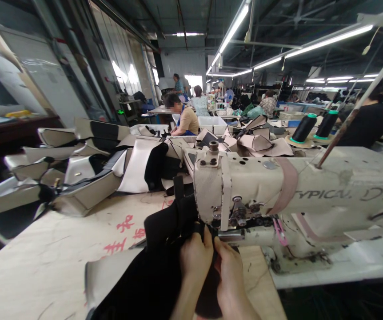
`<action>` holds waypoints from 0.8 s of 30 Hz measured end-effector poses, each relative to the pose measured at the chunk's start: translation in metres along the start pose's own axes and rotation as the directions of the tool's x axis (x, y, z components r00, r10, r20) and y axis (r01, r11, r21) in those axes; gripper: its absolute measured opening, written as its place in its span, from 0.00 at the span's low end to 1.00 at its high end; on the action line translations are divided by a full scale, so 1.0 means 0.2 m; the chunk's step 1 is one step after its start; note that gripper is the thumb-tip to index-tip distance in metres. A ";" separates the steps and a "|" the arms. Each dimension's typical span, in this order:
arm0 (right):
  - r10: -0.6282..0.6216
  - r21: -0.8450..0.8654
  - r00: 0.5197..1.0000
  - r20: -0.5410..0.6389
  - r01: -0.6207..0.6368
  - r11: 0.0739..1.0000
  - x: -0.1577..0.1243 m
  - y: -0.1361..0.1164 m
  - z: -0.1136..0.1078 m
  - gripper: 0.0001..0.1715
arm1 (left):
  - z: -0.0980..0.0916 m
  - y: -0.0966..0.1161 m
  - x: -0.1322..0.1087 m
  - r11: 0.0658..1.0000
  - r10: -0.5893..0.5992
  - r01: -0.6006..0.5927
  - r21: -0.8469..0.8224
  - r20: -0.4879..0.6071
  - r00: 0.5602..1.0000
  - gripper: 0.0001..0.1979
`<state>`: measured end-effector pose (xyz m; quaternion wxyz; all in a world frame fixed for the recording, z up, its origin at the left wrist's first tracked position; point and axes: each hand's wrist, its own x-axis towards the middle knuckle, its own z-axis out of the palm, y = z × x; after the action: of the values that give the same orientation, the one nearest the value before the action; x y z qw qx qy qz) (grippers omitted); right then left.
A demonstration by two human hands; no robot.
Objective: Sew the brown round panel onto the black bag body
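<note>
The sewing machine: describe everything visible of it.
The sewing machine has an off-white, metal-looking body with chipped paint and "TYPICAL" lettering. A pinkish band wraps its arm, a knob tops its head, and a slanted rod rises from its top. It stands at right. Black material, held by the left hand and right hand, sits at its head; its needle is hidden.

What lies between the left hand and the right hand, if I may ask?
In the head view, black material shows between the left hand and the right hand.
</note>
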<state>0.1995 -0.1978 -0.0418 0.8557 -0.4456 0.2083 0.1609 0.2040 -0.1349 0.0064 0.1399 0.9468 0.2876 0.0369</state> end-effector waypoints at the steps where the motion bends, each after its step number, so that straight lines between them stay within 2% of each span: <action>1: 0.000 -0.001 1.000 -0.005 0.000 1.000 0.00 0.00 0.00 0.24 | 0.00 0.00 0.00 1.000 0.002 -0.002 -0.001 0.002 1.000 0.20; 11: -0.010 -0.034 1.000 -0.015 0.009 0.999 0.02 0.02 0.01 0.21 | -0.01 -0.01 0.03 0.999 0.020 -0.019 -0.025 0.040 0.999 0.20; 15: -0.051 -0.146 0.997 0.052 0.058 0.988 0.01 0.01 0.01 0.21 | -0.02 -0.02 0.04 0.999 0.024 -0.023 -0.026 0.051 0.998 0.19; 18: -0.106 -0.278 0.975 0.196 0.159 0.947 -0.01 -0.10 -0.10 0.23 | -0.02 -0.01 0.04 1.000 0.020 -0.019 -0.020 0.049 0.999 0.19; 20: -0.251 -0.416 0.927 0.280 0.352 0.838 -0.04 -0.25 -0.26 0.19 | -0.02 -0.01 0.04 1.000 0.020 -0.019 -0.014 0.047 0.999 0.19; 21: -0.470 -0.558 0.812 0.347 0.581 0.592 -0.05 -0.35 -0.38 0.14 | -0.02 -0.01 0.04 1.000 0.021 -0.020 -0.013 0.047 0.999 0.18; 22: -0.654 -0.644 0.631 0.418 0.713 0.277 -0.06 -0.45 -0.51 0.11 | -0.02 -0.01 0.04 1.000 0.022 -0.022 -0.012 0.047 0.999 0.18; 23: -0.761 -0.677 0.430 0.486 0.735 -0.016 -0.06 -0.56 -0.65 0.12 | -0.02 -0.01 0.04 1.000 0.025 -0.024 -0.012 0.048 0.999 0.18; 24: -0.827 -0.723 0.269 0.494 0.655 -0.219 -0.06 -0.67 -0.79 0.13 | -0.02 -0.01 0.04 1.000 0.028 -0.027 -0.013 0.050 0.998 0.18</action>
<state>0.2167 -0.4040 -0.0245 0.3848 -0.8432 -0.1453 -0.3462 0.2080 -0.1277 0.0101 0.1522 0.9504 0.2708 0.0168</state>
